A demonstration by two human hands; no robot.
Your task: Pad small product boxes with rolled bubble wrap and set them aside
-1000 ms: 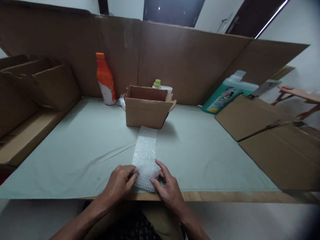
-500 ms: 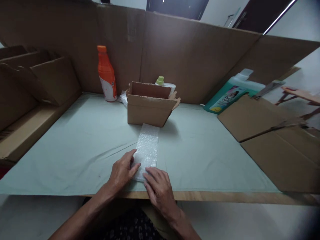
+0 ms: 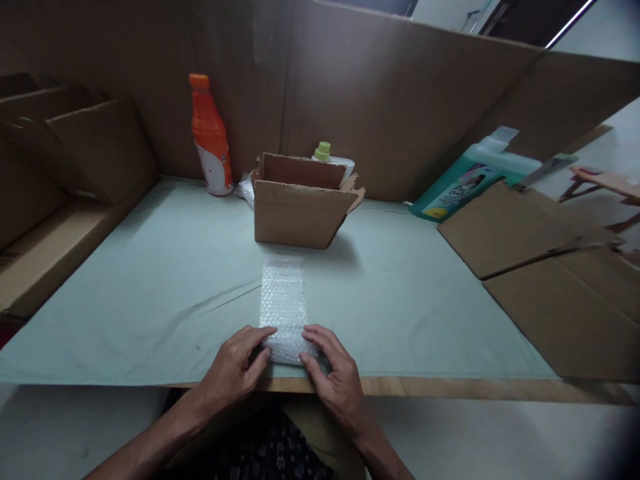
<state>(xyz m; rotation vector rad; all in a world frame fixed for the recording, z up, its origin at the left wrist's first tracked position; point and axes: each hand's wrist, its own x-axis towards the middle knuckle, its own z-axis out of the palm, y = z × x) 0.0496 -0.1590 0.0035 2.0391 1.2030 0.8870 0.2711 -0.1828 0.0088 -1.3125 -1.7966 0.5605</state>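
Observation:
A strip of bubble wrap (image 3: 283,293) lies lengthwise on the pale green cloth near the table's front edge. Its near end is folded or rolled into a thicker bundle; whether anything is inside cannot be made out. My left hand (image 3: 237,363) grips the left end of that bundle between thumb and fingers. On the right end, my right hand (image 3: 334,373) holds it the same way, thumb at the near side and fingers on top. Just beyond the strip's far end stands an open cardboard box (image 3: 295,215).
An orange bottle (image 3: 211,140) stands at the back left, and a green-capped bottle (image 3: 323,152) behind the box. A teal jug (image 3: 465,180) leans at the back right. Cardboard flaps (image 3: 555,307) lie right; a large carton (image 3: 100,153) is left. A cardboard wall (image 3: 380,100) closes the back.
The bubble wrap's far end has drawn nearer and left, away from the box. Its near end is now thicker, and my right hand has moved to the bundle's right end.

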